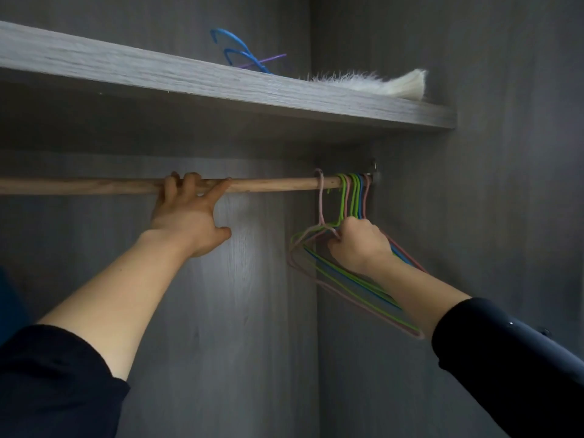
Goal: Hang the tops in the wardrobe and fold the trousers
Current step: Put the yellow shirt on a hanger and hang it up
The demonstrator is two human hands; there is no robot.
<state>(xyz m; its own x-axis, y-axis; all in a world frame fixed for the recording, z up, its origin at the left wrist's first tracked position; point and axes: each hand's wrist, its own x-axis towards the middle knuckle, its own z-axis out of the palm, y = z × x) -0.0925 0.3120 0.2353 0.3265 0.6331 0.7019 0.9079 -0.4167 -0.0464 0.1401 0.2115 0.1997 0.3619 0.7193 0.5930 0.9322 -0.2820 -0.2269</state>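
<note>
Presently, the left hand point(189, 213) hangs from the wooden rail point(94, 186), its four fingers hooked over the top and the thumb spread free below; the rail's long axis runs level, left to right, across the wardrobe point(252, 311). Further right, the hangers point(350, 200) are bunched at the rail's far right end, just beside the side wall; the right hand point(360, 245) is closed round their necks, directly beneath the hooks, and is by far the nearer hand. Freeing one therefore calls for a lift straight up off the rail, or a slide leftward along it toward the left hand. Count: one rail; roughly seven hooks in pink, green and blue, the exact number uncertain where they overlap; two blue hangers point(240, 55) and one purple rod point(271, 57) on the shelf point(126, 64) above; one white furry item point(379, 85). No tops or trousers are in view.
</note>
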